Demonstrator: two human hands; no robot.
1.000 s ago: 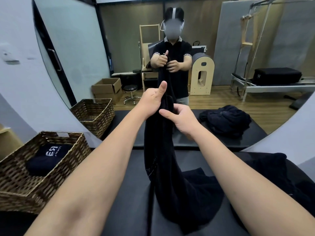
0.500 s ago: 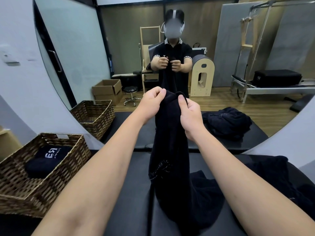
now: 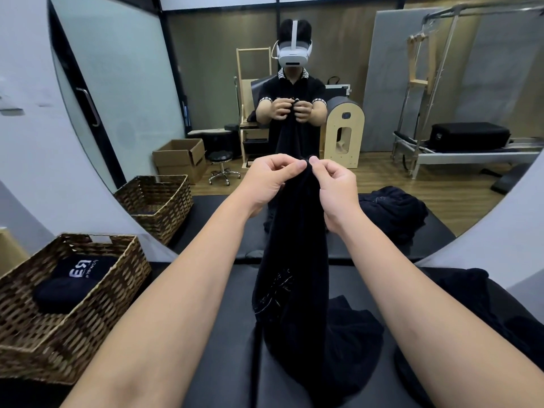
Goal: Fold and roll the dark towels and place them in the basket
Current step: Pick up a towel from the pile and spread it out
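A dark towel (image 3: 294,275) hangs bunched from both my hands in front of me, its lower end pooled on the black padded table (image 3: 223,304). My left hand (image 3: 269,179) and my right hand (image 3: 335,187) pinch its top edge close together, thumbs and forefingers nearly touching. A woven basket (image 3: 67,316) stands at the left on the table, with a rolled dark towel (image 3: 73,281) bearing a white logo inside. More dark towels (image 3: 477,301) lie heaped at the right.
A large round mirror (image 3: 294,113) stands right behind the table, reflecting me, the basket, the towel heap and the room with its cardboard box, stool and exercise frames. A white wall flanks the mirror on both sides.
Both hands have shifted their hold on the towel's top, from gripping it in fists to pinching the edge with fingertips, and the hands now sit level and close together.
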